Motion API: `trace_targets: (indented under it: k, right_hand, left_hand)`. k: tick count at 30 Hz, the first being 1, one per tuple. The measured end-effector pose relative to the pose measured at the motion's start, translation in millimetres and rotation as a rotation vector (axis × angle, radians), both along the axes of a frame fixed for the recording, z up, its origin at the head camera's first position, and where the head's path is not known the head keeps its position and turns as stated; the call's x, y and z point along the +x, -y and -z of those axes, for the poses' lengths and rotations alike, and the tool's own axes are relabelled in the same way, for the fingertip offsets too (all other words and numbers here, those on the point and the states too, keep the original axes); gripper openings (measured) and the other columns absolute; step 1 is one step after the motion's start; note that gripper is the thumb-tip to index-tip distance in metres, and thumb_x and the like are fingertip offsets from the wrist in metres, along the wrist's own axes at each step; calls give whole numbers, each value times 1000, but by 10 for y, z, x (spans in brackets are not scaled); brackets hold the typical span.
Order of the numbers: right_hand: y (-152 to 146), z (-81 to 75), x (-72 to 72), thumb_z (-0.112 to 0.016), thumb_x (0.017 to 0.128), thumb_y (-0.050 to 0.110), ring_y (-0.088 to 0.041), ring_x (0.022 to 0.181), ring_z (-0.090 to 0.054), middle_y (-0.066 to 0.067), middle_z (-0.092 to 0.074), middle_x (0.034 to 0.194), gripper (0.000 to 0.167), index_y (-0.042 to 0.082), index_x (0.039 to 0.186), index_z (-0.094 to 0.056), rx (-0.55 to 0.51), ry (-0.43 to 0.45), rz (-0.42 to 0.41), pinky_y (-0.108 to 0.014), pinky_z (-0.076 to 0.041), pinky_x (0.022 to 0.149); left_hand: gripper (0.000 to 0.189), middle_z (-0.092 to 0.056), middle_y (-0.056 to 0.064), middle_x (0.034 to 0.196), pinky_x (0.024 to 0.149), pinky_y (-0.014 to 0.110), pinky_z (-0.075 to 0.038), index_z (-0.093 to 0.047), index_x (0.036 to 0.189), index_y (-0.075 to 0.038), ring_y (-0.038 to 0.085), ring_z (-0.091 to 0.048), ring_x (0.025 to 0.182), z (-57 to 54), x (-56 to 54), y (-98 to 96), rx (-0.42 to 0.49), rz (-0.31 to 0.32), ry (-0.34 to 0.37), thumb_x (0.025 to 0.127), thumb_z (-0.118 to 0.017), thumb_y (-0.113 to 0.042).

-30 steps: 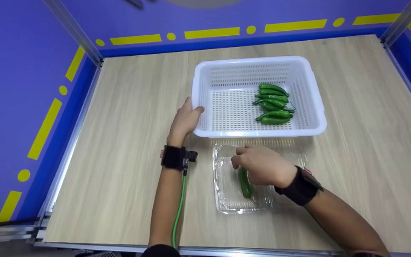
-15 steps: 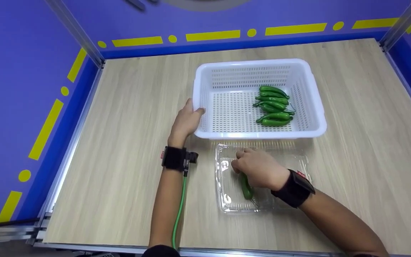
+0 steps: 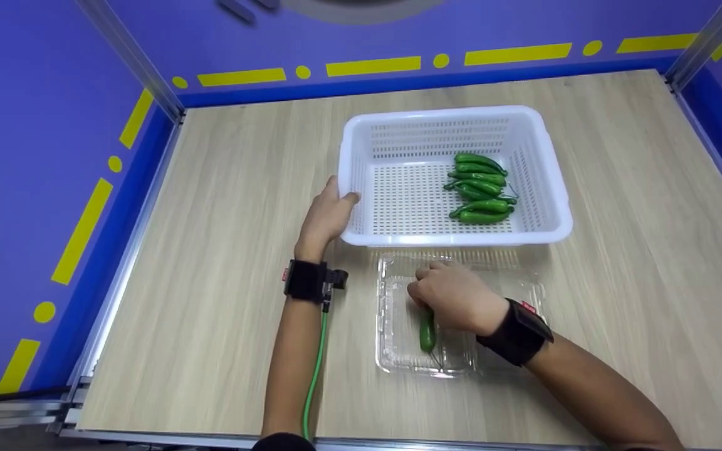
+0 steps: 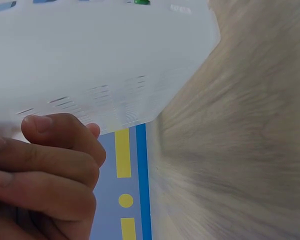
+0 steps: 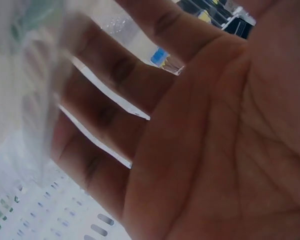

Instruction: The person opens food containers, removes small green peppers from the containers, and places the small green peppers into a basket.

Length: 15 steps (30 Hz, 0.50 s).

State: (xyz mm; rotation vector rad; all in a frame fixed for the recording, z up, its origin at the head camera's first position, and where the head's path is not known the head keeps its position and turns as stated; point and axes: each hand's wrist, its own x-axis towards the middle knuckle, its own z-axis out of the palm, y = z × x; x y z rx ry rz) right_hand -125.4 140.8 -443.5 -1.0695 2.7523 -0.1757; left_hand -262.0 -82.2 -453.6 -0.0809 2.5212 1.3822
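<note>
My left hand grips the left rim of a white perforated plastic basket, thumb over the inside edge; the left wrist view shows its curled fingers below the basket wall. Several green chili peppers lie in a column on the basket's right side. In front of the basket, a clear plastic clamshell container lies on the table. Over it, my right hand pinches the far end of one green chili pepper; the fingertips are partly hidden. Its stem points toward the table's front edge.
The wooden table has a metal front edge, with blue-purple panels at the back and sides. A green cable runs along the left forearm. The basket stands close behind the clamshell container.
The right hand has lowered onto the chili pepper in the container. The pepper's stem end has swung slightly left, and the container has shifted a little. The left hand stays on the basket.
</note>
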Motion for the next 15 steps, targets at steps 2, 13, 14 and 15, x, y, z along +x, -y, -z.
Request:
trace_targets:
  k: [2,13,14,15]
  right_hand:
    - [4,-7,0,-72,67,-10,-23,80,-59,-1,-60,81,29,16,76,-64,4,3,0,-41,-51,74]
    - [-6,-29,1,-71,70,-10,-22,78,-61,0,-61,79,28,16,78,-63,-9,8,-35,-39,-51,77]
    - [-11,-31,-2,-70,69,-10,-22,77,-60,0,-61,79,28,16,77,-62,-20,7,-41,-39,-50,76]
    - [-16,-34,-4,-70,69,-10,-22,76,-60,0,-61,78,28,16,76,-62,-29,6,-46,-38,-50,76]
  left_hand:
    - [48,-67,12,123,83,41,-55,-41,147,-15,26,-69,102,2,2,3,-3,-4,0,102,-50,-31]
    - [51,-66,12,127,83,39,-55,-40,149,-15,24,-69,100,-2,6,0,-11,-4,-10,101,-50,-31]
    - [51,-66,12,126,83,39,-56,-40,149,-16,24,-69,100,-2,7,-1,-10,-2,-10,101,-49,-31]
    - [51,-67,12,125,82,39,-56,-40,149,-16,24,-70,99,-5,7,-2,-6,-2,-10,101,-49,-31]
